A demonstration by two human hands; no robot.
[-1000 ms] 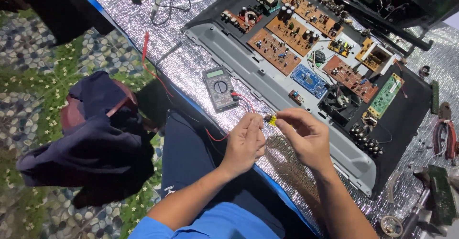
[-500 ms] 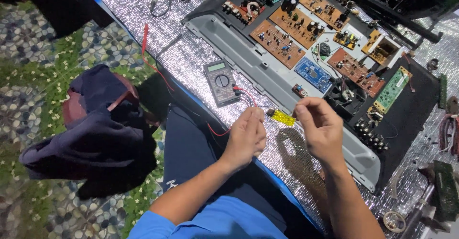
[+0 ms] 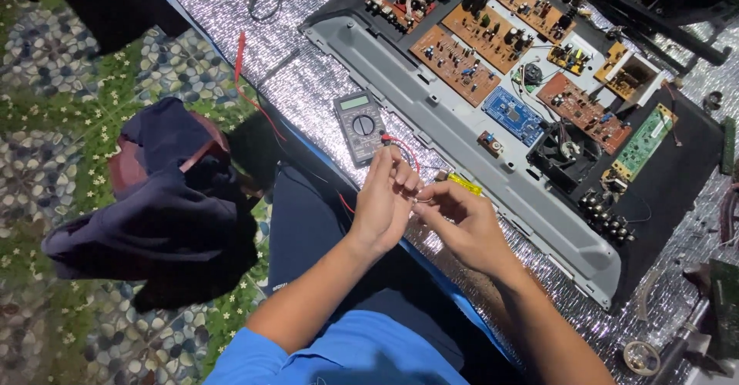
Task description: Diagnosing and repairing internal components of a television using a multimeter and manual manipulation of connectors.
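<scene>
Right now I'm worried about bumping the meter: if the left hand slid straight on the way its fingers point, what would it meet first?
Probably the grey digital multimeter just beyond the left hand; depth is unclear.

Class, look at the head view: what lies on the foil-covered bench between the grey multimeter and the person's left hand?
In the head view, only the red test lead crosses the silver foil between the multimeter and the left hand.

- An electronics repair spot, set up low over a pebble-pattern floor [image 3: 46, 162].
- An opened chassis [image 3: 677, 200] lies there, brown circuit boards [image 3: 454, 65] bared in rows.
- A digital multimeter [image 3: 359, 125] sits on the silver foil work surface [image 3: 308, 85].
- Loose tools lie at the right edge.
</scene>
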